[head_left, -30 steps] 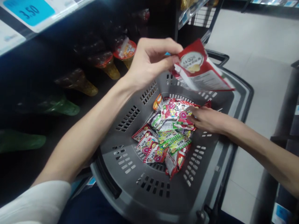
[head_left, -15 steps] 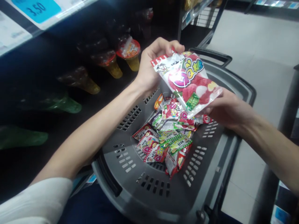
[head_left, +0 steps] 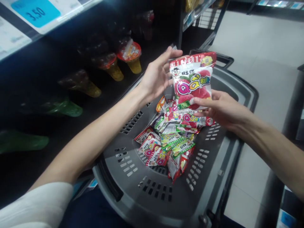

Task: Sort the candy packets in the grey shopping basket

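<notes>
A red and white bag of gummy candy (head_left: 193, 79) is upright above the basket, its printed front facing me. My right hand (head_left: 218, 106) grips its lower right corner, thumb in front and fingers behind. Beside the bag's left edge, my left hand (head_left: 158, 76) has its fingers apart; whether a fingertip still touches the edge is hard to see. Below both hands, the grey shopping basket (head_left: 175, 210) holds several small candy bags (head_left: 171, 139) in red, green and white wrappers, piled at its bottom.
On the left, a dark shelf holds cups with red lids (head_left: 129, 52) and green-tinted containers (head_left: 67, 107) lying along it. A blue price tag (head_left: 35, 12) sits on the shelf edge above. Pale floor tiles (head_left: 268, 44) stretch out to the right of the basket.
The candy bag has turned from slanted to upright. My left hand's fingers have come off its top and spread beside it, while my right hand keeps hold with its thumb now in front.
</notes>
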Available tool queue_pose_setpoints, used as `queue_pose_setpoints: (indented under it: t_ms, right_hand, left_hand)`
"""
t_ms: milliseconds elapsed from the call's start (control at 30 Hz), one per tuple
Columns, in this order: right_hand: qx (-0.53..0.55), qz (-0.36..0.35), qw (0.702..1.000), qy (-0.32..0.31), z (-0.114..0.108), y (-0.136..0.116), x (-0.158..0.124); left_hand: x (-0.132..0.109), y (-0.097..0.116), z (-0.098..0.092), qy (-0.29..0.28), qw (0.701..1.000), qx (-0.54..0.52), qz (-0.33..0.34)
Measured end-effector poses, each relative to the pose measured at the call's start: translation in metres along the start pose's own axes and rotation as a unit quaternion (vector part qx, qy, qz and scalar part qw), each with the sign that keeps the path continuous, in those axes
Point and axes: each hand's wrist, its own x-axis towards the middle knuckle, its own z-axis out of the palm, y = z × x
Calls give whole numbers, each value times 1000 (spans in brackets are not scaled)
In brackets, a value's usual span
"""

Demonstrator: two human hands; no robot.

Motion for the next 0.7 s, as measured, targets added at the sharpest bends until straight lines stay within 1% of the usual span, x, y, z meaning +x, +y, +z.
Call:
queue_pose_setpoints:
  t_ms: [67,167,267,500,700]
  right_hand:
    - [5,3,1000,1,1,-2,-1]
    - [1,7,1000,-14,4,-3,-4]
    - [-19,9,1000,-23,5,-4,-5]
    - [-55,-1,998,-24,8,-5,-7]
    - [-40,-26,999,-26,11,-5,-9]
  left_hand:
    - [-2,-2,0,2,1000,11,13]
    - [-3,-6,2,9,999,29,39]
    - [-4,-10,5,10,998,38,45]
    - [-6,-11,9,5,999,45,26]
    - [-7,-12,7,-42,997,63,-5]
